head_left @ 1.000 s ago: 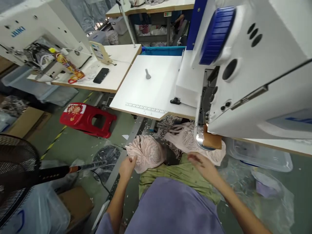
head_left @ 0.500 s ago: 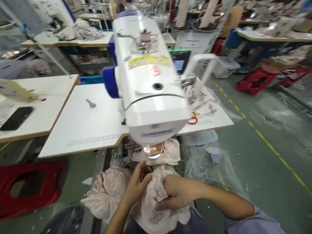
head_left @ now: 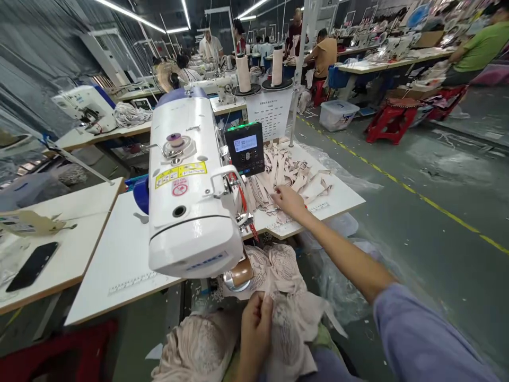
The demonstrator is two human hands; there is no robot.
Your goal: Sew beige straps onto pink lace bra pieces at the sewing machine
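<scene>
My left hand [head_left: 255, 326] grips a pale pink lace garment [head_left: 286, 318] bunched in my lap, just below the head of a white sewing machine [head_left: 186, 185]. My right hand [head_left: 289, 201] is stretched out to the right of the machine, its fingers resting on a heap of pale pink fabric strips [head_left: 296, 175] on the white table [head_left: 119, 265]. Whether it has pinched a strip I cannot tell. More pink lace [head_left: 194, 350] lies at my lower left.
A black control panel [head_left: 245, 148] stands behind the machine, thread cones [head_left: 243, 74] behind that. A phone [head_left: 32, 266] lies on the left table. Clear plastic [head_left: 338, 265] hangs under the table's right edge. Other people sit at machines across the aisle with the yellow line [head_left: 417, 196].
My view has lifted from the floor to the table top. My right hand left the lace in my lap and reached out to the strips; my left hand keeps hold of the lace.
</scene>
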